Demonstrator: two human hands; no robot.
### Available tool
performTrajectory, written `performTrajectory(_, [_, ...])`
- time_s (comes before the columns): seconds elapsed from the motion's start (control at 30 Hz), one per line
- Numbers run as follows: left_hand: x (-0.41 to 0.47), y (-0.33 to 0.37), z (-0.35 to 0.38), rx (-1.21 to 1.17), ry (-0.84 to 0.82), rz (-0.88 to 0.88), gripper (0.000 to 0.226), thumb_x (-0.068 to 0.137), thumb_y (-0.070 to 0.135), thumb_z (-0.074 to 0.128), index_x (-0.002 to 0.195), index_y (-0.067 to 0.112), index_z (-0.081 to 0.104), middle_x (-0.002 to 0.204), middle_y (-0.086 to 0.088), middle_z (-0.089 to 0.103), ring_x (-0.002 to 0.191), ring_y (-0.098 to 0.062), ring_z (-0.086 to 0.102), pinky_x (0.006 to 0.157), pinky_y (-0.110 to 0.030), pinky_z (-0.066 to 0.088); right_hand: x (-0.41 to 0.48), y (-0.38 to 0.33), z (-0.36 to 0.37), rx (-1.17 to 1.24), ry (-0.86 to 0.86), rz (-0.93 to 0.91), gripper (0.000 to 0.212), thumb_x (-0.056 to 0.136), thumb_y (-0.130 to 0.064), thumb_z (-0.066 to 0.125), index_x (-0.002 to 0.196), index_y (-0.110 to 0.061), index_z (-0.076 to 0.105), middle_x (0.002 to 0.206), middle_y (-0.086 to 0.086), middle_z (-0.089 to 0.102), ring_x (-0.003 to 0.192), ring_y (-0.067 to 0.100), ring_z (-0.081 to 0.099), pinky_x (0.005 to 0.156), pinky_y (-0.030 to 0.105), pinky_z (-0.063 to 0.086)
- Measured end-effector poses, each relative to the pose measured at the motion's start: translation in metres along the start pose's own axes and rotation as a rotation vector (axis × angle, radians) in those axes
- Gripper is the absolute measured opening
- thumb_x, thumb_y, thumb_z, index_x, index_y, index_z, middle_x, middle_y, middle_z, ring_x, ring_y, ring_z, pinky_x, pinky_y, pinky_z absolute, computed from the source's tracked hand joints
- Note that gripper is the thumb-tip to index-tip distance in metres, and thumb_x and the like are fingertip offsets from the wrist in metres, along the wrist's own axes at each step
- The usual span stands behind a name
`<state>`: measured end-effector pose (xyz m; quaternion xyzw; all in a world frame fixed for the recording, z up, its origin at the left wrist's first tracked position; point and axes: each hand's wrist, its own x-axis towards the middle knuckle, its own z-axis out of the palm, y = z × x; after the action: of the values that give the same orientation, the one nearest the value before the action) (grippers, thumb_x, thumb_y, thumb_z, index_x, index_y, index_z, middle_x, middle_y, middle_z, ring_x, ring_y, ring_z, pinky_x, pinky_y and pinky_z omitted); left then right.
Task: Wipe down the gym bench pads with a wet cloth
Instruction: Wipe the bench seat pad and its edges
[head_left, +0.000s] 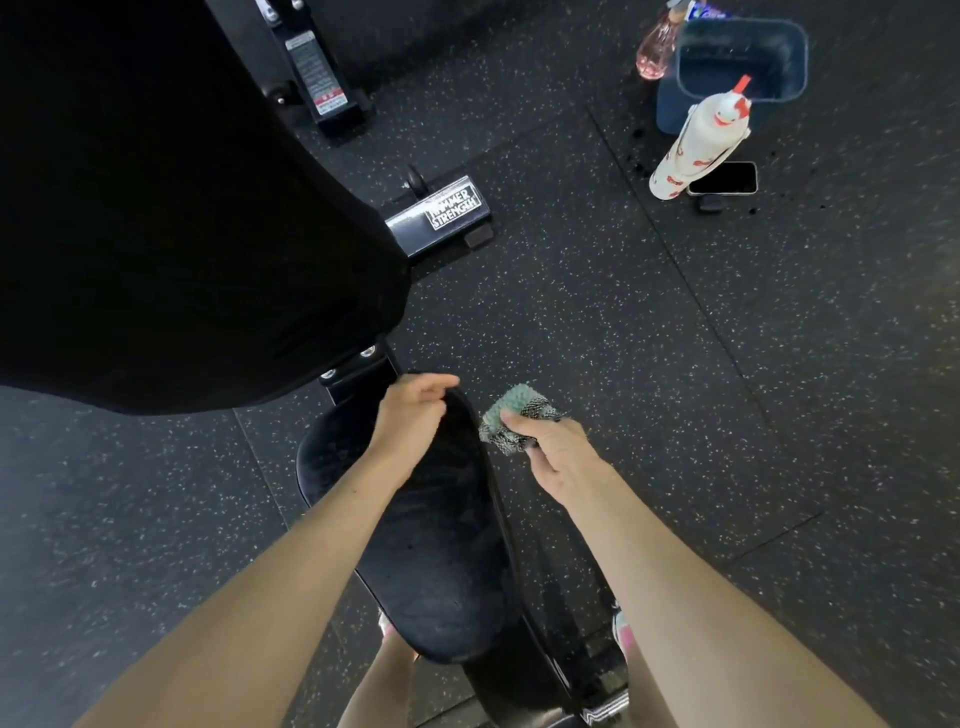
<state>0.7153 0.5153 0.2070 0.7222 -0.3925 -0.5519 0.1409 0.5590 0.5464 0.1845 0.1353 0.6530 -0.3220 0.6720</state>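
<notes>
A: Counting hands first?

B: Counting two. Curling the left hand (410, 413) round the far edge of one seat pad (441, 545), thumb and fingers either side of it, though blurring a little. Gripping one bunched cloth (519, 418) in the right hand (563, 457), hanging over the floor (675, 364) just beside the pad's right edge.

A: Looking farther out?

B: Seeing one back pad (156, 208) looming over the left side, and one frame foot (441, 213) lettered HAMMER STRENGTH lying beyond it.

A: Counting containers?

B: Counting three, all well apart from the hands. Noting one dark bucket (675, 111), too dim inside for telling contents. Noting one white bottle (696, 150) with red print, standing just in front of it. Noting one translucent pink bottle (655, 49) at its left wall. Also spotting one phone (724, 179) lying flat beside the white bottle.
</notes>
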Motion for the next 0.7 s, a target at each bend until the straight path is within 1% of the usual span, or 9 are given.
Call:
performTrajectory(0.03, [0.007,-0.005,-0.008,0.175,0.081,0.064,0.04,0.088,-0.006,0.046,0.113,0.018,0.066,0.122,0.001,0.052,0.111,-0.009,0.051,0.09,-0.018,0.038,0.006,0.0,0.002,-0.18,0.049,-0.074,0.039,0.073,0.001,0.079,0.103,-0.002,0.055,0.107,0.007,0.062,0.114,0.021,0.055,0.097,0.026,0.041])
performTrajectory(0.1, [0.02,-0.015,-0.022,0.428,0.189,0.152,0.04,0.091,-0.001,0.044,0.124,0.016,0.059,0.129,0.002,0.045,0.119,-0.013,0.045,0.091,-0.024,0.041,0.018,-0.002,0.008,-0.521,0.129,-0.305,0.029,0.076,-0.008,0.079,0.093,-0.012,0.055,0.091,0.003,0.064,0.09,0.019,0.065,0.073,0.022,0.049])
performTrajectory(0.17, [0.032,-0.026,-0.033,0.57,0.188,0.163,0.036,0.095,0.007,0.045,0.13,0.014,0.053,0.133,0.003,0.042,0.122,-0.016,0.044,0.09,-0.036,0.048,0.029,-0.005,0.023,-0.776,0.143,-0.497,0.025,0.081,-0.015,0.075,0.093,-0.016,0.054,0.087,-0.003,0.061,0.076,0.011,0.059,0.058,0.017,0.045])
performTrajectory(0.23, [0.042,-0.037,-0.039,0.678,0.135,0.154,0.036,0.098,0.017,0.047,0.133,0.011,0.051,0.132,0.003,0.043,0.12,-0.017,0.046,0.09,-0.04,0.049,0.046,-0.007,0.041,-0.966,0.119,-0.62,0.021,0.084,-0.016,0.071,0.098,-0.019,0.056,0.096,-0.002,0.061,0.089,0.015,0.056,0.065,0.026,0.046])
performTrajectory(0.3, [0.05,-0.044,-0.044,0.741,0.095,0.169,0.036,0.099,0.023,0.047,0.132,0.01,0.052,0.129,0.002,0.045,0.119,-0.018,0.046,0.09,-0.04,0.048,0.064,-0.011,0.062,-1.145,0.072,-0.692,0.029,0.085,-0.002,0.06,0.108,-0.02,0.056,0.108,0.001,0.056,0.104,0.02,0.048,0.075,0.034,0.044])
performTrajectory(0.37, [0.055,-0.049,-0.046,0.746,0.084,0.188,0.033,0.099,0.024,0.046,0.128,0.012,0.056,0.125,0.002,0.048,0.117,-0.018,0.047,0.09,-0.041,0.047,0.077,-0.013,0.08,-1.233,-0.014,-0.714,0.044,0.082,0.01,0.051,0.115,-0.018,0.055,0.113,0.003,0.057,0.108,0.024,0.046,0.084,0.038,0.044])
performTrajectory(0.43, [0.057,-0.051,-0.045,0.722,0.087,0.195,0.03,0.099,0.022,0.045,0.125,0.013,0.058,0.123,0.002,0.05,0.116,-0.018,0.048,0.09,-0.04,0.046,0.089,-0.013,0.092,-1.254,-0.076,-0.734,0.049,0.081,0.012,0.051,0.12,-0.017,0.057,0.114,0.005,0.064,0.109,0.026,0.054,0.09,0.041,0.047])
performTrajectory(0.57, [0.055,-0.053,-0.039,0.691,0.168,0.204,0.025,0.097,0.014,0.046,0.117,0.013,0.06,0.118,0.002,0.054,0.112,-0.019,0.049,0.088,-0.039,0.045,0.098,-0.01,0.11,-1.292,-0.252,-0.721,0.053,0.074,0.018,0.041,0.103,-0.013,0.072,0.106,0.006,0.071,0.102,0.02,0.064,0.089,0.03,0.049])
performTrajectory(0.7, [0.058,-0.053,-0.032,0.657,0.28,0.198,0.019,0.094,0.009,0.048,0.103,0.011,0.065,0.108,0.0,0.058,0.103,-0.023,0.053,0.079,-0.04,0.045,0.105,-0.017,0.121,-1.361,-0.44,-0.662,0.054,0.076,0.019,0.037,0.103,-0.011,0.073,0.106,0.01,0.07,0.102,0.021,0.062,0.085,0.026,0.048])
